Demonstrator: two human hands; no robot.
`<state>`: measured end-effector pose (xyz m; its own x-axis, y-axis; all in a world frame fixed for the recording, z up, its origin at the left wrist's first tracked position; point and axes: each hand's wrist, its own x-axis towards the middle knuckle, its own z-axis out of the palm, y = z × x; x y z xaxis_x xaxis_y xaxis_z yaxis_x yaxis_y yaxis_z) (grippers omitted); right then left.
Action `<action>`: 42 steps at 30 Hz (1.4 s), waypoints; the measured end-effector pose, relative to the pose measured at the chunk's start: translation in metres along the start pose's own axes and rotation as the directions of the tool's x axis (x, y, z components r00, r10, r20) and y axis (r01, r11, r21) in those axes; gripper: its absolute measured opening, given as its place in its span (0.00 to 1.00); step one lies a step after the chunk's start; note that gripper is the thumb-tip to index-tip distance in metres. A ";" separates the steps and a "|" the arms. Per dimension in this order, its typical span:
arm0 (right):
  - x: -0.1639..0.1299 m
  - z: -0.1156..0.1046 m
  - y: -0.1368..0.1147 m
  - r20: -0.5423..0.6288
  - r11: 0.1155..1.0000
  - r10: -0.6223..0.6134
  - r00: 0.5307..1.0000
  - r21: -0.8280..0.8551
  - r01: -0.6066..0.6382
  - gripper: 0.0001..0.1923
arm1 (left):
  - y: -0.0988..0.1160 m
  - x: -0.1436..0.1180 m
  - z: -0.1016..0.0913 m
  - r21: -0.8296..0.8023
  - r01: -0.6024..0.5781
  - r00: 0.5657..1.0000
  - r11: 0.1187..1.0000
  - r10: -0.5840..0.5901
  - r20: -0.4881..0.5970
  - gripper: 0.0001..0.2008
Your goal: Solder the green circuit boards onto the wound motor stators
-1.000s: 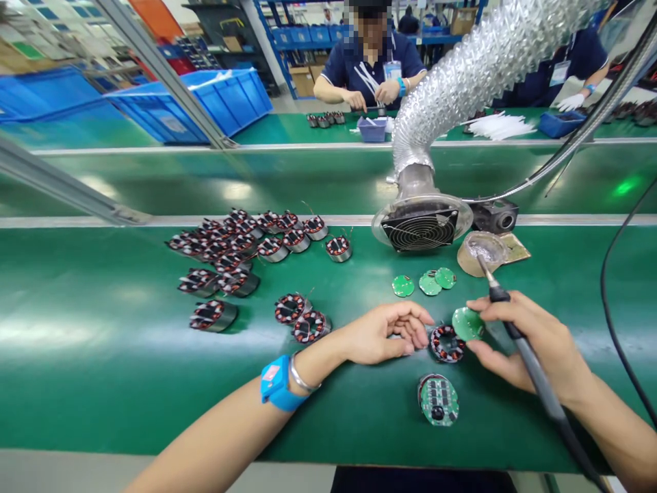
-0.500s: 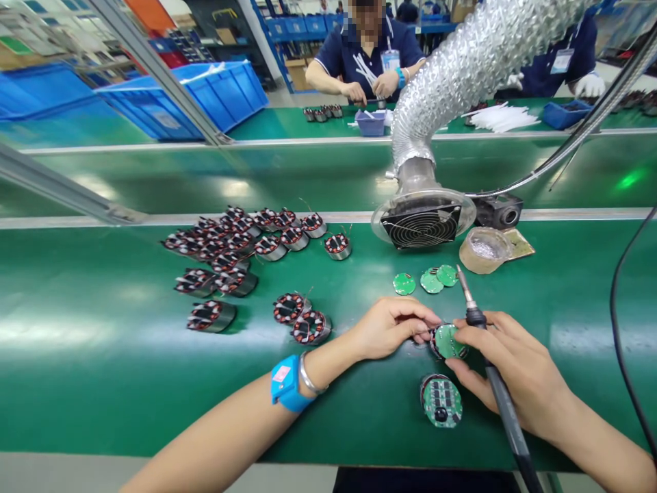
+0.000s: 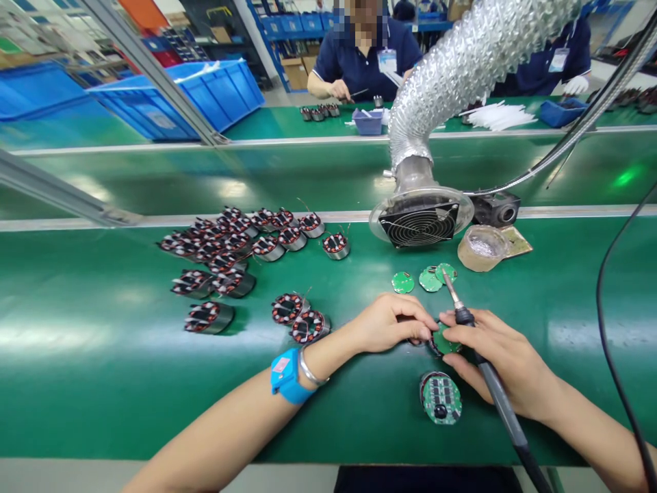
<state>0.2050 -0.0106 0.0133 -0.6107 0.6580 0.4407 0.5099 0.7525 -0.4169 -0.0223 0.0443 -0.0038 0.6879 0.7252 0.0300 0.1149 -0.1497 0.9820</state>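
My right hand (image 3: 506, 352) is closed around a soldering iron (image 3: 490, 380), its metal tip pointing up and away from me. The thumb and fingers of that hand also touch a round green circuit board (image 3: 445, 339) that sits on a motor stator, mostly hidden. From the left, my left hand (image 3: 395, 322) pinches the edge of this stator; its fingertips partly cover what they grip. Nearer to me stands another stator topped by a circuit board with black chips (image 3: 441, 398). Loose round circuit boards (image 3: 403, 282) lie beyond my hands.
Several wire-wound stators (image 3: 230, 243) stand at the left, two more (image 3: 309, 326) beside my left forearm. A fume extractor (image 3: 423, 222) hangs ahead, near a solder pot (image 3: 482, 248). The iron's cable (image 3: 603, 308) runs down the right. A person (image 3: 367, 61) works across the bench.
My right hand and the soldering iron have shifted slightly left and away from me, and the tip now overlaps the loose boards in view. My left hand stays at the stator's edge.
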 end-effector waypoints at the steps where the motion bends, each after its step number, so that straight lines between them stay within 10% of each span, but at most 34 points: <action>1: 0.000 0.001 0.001 0.012 1.000 -0.001 1.000 0.008 0.001 0.18 | 0.003 0.001 0.001 -0.022 0.029 0.999 0.999 -0.029 0.012 0.16; 18: 0.022 -0.002 -0.011 -0.238 0.996 0.050 0.970 0.084 -0.031 0.18 | 0.027 0.000 0.010 0.331 -0.030 1.000 0.943 0.031 0.004 0.12; 29: 0.010 0.001 -0.008 -0.048 0.989 0.121 0.992 0.095 -0.116 0.14 | 0.024 -0.002 0.019 0.032 0.136 0.989 0.990 -0.134 -0.055 0.04; 42: 0.000 0.002 -0.004 -0.052 0.997 0.029 0.998 0.076 -0.025 0.15 | 0.043 -0.004 0.025 0.410 0.153 0.988 0.899 -0.135 -0.074 0.03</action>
<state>0.2017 -0.0134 0.0137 -0.5634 0.6799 0.4694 0.4771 0.7316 -0.4870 -0.0018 0.0180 0.0341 0.6115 0.7862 -0.0893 0.5029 -0.2990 0.8110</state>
